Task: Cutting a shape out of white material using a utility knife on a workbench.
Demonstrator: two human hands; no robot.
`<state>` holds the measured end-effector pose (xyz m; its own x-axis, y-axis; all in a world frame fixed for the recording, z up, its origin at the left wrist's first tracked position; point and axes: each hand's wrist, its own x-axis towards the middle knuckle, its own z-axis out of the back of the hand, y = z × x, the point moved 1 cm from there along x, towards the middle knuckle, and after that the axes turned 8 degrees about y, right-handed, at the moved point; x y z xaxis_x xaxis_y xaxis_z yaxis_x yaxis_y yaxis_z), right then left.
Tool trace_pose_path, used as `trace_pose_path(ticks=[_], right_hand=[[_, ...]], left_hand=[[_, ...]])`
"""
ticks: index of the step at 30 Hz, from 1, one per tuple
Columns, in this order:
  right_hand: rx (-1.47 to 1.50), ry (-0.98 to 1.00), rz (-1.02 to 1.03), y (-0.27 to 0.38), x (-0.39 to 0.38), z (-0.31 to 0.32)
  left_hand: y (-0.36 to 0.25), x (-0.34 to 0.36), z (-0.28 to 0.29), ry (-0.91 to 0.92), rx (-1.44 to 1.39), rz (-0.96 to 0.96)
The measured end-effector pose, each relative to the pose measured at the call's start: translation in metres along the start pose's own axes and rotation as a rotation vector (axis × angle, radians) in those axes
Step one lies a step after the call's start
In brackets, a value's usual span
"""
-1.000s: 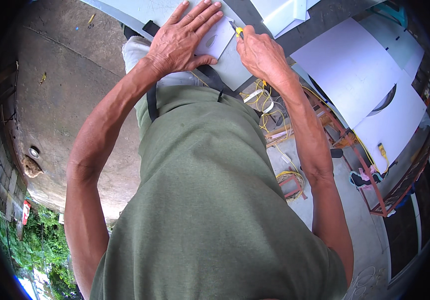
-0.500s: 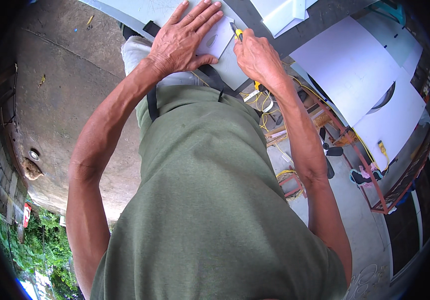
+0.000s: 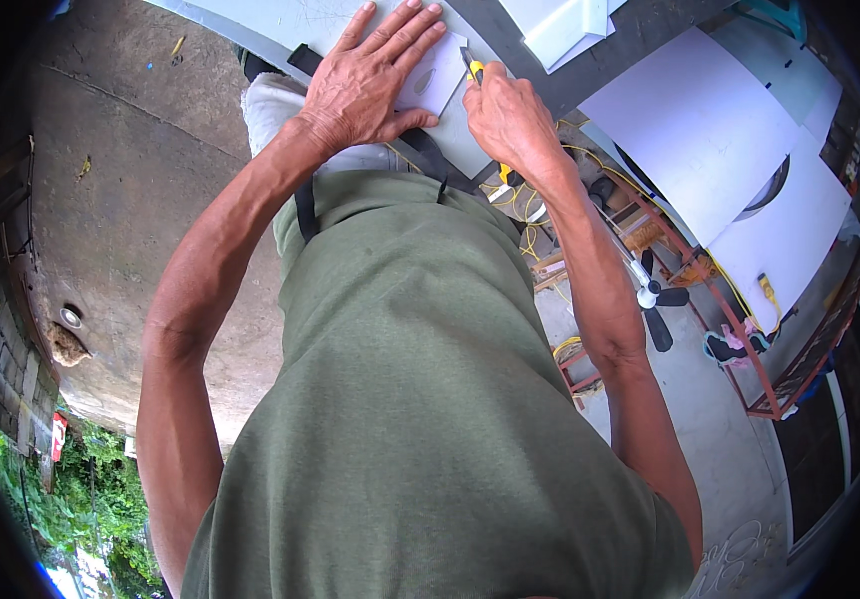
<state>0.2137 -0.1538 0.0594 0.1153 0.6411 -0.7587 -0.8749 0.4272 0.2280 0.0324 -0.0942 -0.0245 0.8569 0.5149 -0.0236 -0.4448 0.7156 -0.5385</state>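
My left hand [image 3: 365, 85] lies flat with its fingers spread, pressing a small white sheet [image 3: 442, 83] against the grey board [image 3: 472, 150] on the work surface. An oval mark or cut-out [image 3: 424, 82] shows in that sheet beside my thumb; which of the two I cannot tell. Closed around a yellow and black utility knife [image 3: 475, 68], my right hand [image 3: 510, 115] is just right of the sheet. The knife's blade points up and away, close to the sheet's right edge. Whether the blade touches the sheet is too small to make out.
At top right lie folded white pieces [image 3: 575, 30]. Large white sheets [image 3: 695, 130] rest on a reddish metal frame [image 3: 740, 339] to the right. Yellow cords [image 3: 530, 215] hang below my right forearm, near a fan with dark blades [image 3: 658, 298]. Concrete floor [image 3: 150, 190] spreads at left.
My right hand and the knife have shifted very slightly toward me and to the left. My left hand stays flat on the sheet. More of the fan shows beside my right forearm.
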Motion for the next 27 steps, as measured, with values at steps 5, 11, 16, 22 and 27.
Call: trace_pose_path(ticks=[5, 11, 16, 22, 27], right_hand=[[0.03, -0.015, 0.0, 0.001, -0.001, -0.003], [0.065, -0.029, -0.005, 0.004, -0.002, -0.004], [0.109, -0.031, -0.016, 0.001, -0.001, -0.011], [0.033, -0.047, -0.018, 0.0, -0.004, -0.009], [-0.144, 0.0, 0.045, -0.005, 0.002, 0.014]], left_hand=[[0.0, 0.0, 0.0, -0.023, -0.013, -0.012], [0.0, -0.001, 0.0, -0.018, -0.026, -0.01], [-0.001, 0.0, 0.0, -0.017, -0.032, -0.003], [-0.002, -0.001, 0.001, -0.039, -0.029, 0.005], [-0.018, -0.008, -0.011, -0.068, -0.057, 0.112]])
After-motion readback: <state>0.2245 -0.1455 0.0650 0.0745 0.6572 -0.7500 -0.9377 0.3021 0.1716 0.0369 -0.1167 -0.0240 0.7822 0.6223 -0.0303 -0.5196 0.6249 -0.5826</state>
